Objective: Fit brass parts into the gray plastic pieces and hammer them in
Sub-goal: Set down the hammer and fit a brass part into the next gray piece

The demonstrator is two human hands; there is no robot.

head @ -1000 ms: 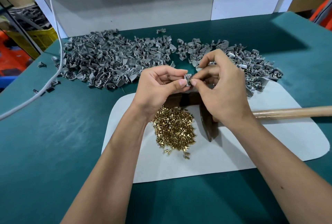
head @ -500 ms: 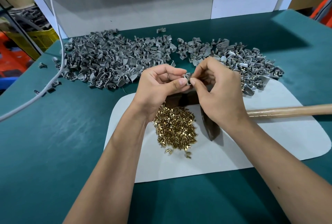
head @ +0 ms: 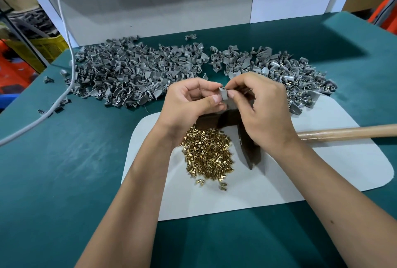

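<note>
My left hand (head: 189,104) pinches a small gray plastic piece (head: 224,94) between thumb and fingers above the table. My right hand (head: 264,108) pinches at the same piece from the right with thumb and forefinger; any brass part between those fingertips is hidden. Below my hands lies a heap of brass parts (head: 207,156) on a white mat (head: 322,171). A hammer lies on the mat: its dark head (head: 250,156) under my right hand, its wooden handle (head: 348,132) pointing right. A big pile of gray pieces (head: 124,76) spreads at the back left.
A second pile of gray pieces (head: 296,74), some showing brass, lies at the back right. A white cable (head: 71,74) crosses the green table (head: 53,171) at the left. A white wall panel (head: 150,9) closes off the back. A dark block sits under my hands.
Both hands have stayed together on the gray piece; the right hand's fingers have shifted slightly on it and the piece now shows a little more between the fingertips.
</note>
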